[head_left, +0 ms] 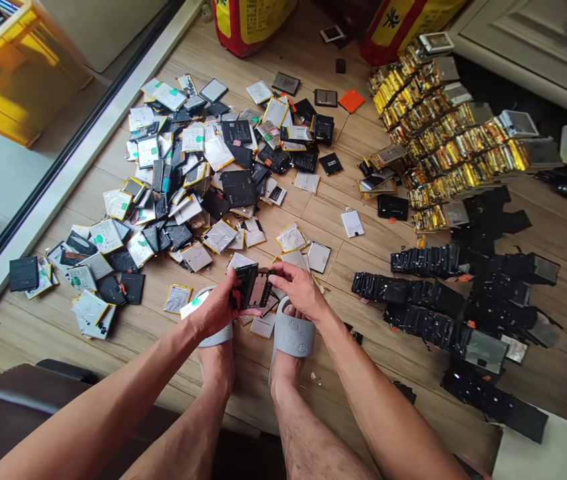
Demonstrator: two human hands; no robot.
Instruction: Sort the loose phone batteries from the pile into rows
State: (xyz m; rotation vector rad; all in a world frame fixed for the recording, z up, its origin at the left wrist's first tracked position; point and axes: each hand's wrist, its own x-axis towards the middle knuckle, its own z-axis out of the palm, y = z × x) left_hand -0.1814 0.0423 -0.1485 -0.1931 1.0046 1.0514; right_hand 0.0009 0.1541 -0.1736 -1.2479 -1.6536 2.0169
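Observation:
Both hands meet low over the wooden floor (373,233), just above my feet in grey slippers (292,333). My left hand (215,310) is closed on a small stack of flat black phone batteries (252,288), gripping it from the left. My right hand (299,288) pinches the same stack at its right end, fingers curled over the top edge. A wide loose pile of flat batteries (188,173), black, white and silver, lies scattered in front of my hands.
To the right stand sorted rows of gold-edged batteries (453,147) and rows of black ones (443,313). Two red and yellow sacks (248,23) stand at the back. A sliding door track (63,180) and a yellow crate (8,80) are on the left, a dark seat (8,407) below.

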